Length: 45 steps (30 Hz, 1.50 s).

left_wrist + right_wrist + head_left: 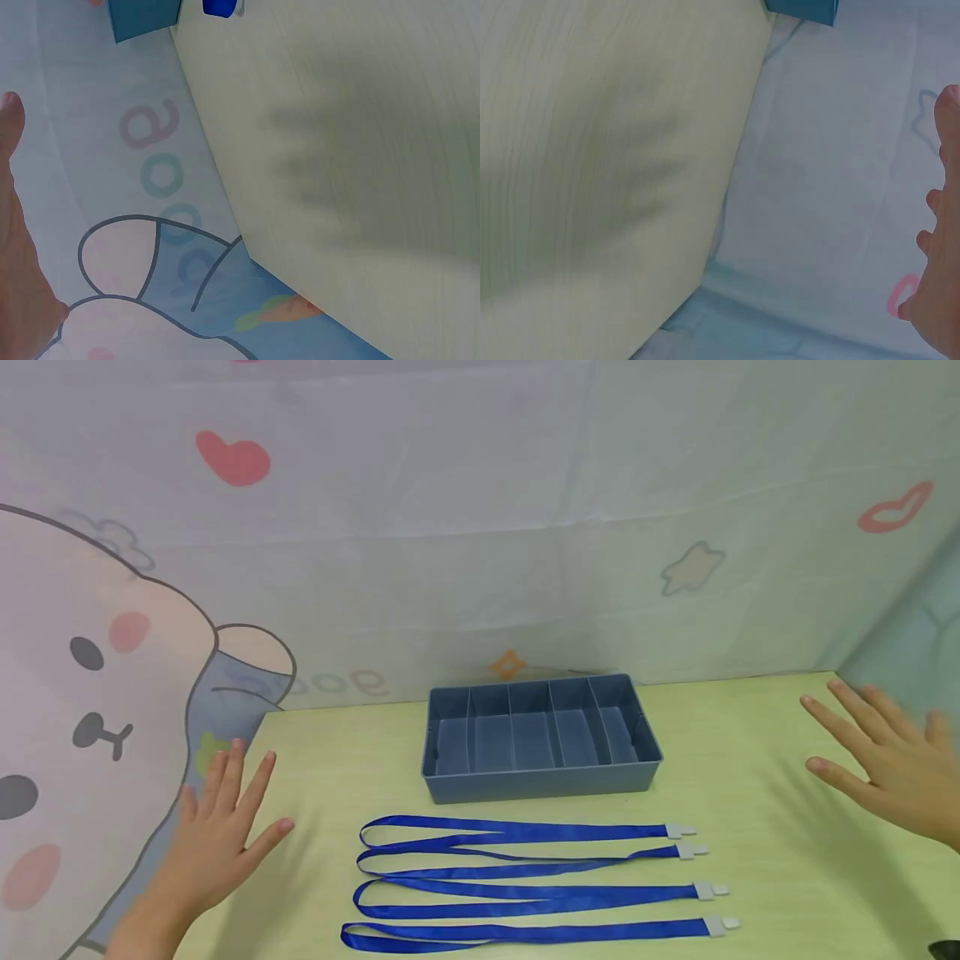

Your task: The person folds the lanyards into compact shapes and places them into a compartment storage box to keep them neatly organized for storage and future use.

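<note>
My left hand [217,852] hovers at the table's left side with its fingers spread, holding nothing. On the far right my right hand [896,768] is also raised over the table, fingers splayed and bare. Between them lie several blue lanyards, stacked in rows with their white clips to the right; the nearest lanyard [600,932] is close to the bottom of the head view, and the farthest lanyard [585,832] lies just in front of a blue-grey box [540,783]. That box is divided into several narrow compartments, and nothing shows inside them.
The pale yellow-green table [750,760] ends at the back against a hanging cloth [465,568] printed with hearts, a star and a large cartoon animal. A small dark object [943,948] shows at the bottom right corner.
</note>
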Tool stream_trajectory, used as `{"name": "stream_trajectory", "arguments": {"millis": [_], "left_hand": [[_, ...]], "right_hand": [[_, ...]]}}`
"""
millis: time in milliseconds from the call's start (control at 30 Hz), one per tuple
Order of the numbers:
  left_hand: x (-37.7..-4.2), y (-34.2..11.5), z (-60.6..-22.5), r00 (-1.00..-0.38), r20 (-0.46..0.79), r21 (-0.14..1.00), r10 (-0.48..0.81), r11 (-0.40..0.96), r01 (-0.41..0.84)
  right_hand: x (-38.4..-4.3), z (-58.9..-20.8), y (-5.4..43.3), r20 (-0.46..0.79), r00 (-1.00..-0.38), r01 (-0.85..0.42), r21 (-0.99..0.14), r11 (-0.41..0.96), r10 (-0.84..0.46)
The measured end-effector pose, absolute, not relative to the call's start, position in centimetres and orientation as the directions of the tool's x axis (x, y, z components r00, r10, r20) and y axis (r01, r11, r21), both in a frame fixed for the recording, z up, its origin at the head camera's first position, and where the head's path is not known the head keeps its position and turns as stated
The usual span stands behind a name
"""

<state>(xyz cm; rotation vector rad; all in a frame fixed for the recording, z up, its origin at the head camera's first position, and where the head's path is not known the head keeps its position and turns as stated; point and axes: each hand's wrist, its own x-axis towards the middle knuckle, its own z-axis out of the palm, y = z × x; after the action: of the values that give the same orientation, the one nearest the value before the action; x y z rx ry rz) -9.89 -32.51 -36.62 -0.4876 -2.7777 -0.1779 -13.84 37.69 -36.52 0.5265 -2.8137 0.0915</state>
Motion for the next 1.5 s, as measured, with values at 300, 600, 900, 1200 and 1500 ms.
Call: {"name": "stream_trajectory", "arguments": {"millis": [300,600,900,1200,1500], "left_hand": [[-10.9,-31.7,-37.2,-0.868,0.310,0.130,0.387,0.888,0.442],[-12.7,-30.3,-39.4,-0.946,0.046,0.358,0.320,0.879,0.315],[-14.0,-29.2,-41.6,-0.928,0.013,0.453,0.372,0.825,0.337],[-14.4,-28.4,-43.4,-0.923,-0.067,0.508,0.380,0.809,0.296],[-15.1,-27.7,-43.5,-0.910,-0.070,0.508,0.409,0.799,0.321]], "right_hand": [[-15.0,-37.2,36.7,0.481,-0.775,-0.493,-0.052,0.869,-0.410],[-15.9,-39.6,35.1,0.501,-0.689,-0.594,0.022,0.804,-0.524],[-16.4,-41.8,32.9,0.352,-0.723,-0.646,-0.040,0.763,-0.594],[-16.4,-43.9,31.2,0.182,-0.772,-0.634,-0.155,0.757,-0.609],[-16.9,-46.0,29.7,0.287,-0.660,-0.749,-0.181,0.637,-0.694]]}}
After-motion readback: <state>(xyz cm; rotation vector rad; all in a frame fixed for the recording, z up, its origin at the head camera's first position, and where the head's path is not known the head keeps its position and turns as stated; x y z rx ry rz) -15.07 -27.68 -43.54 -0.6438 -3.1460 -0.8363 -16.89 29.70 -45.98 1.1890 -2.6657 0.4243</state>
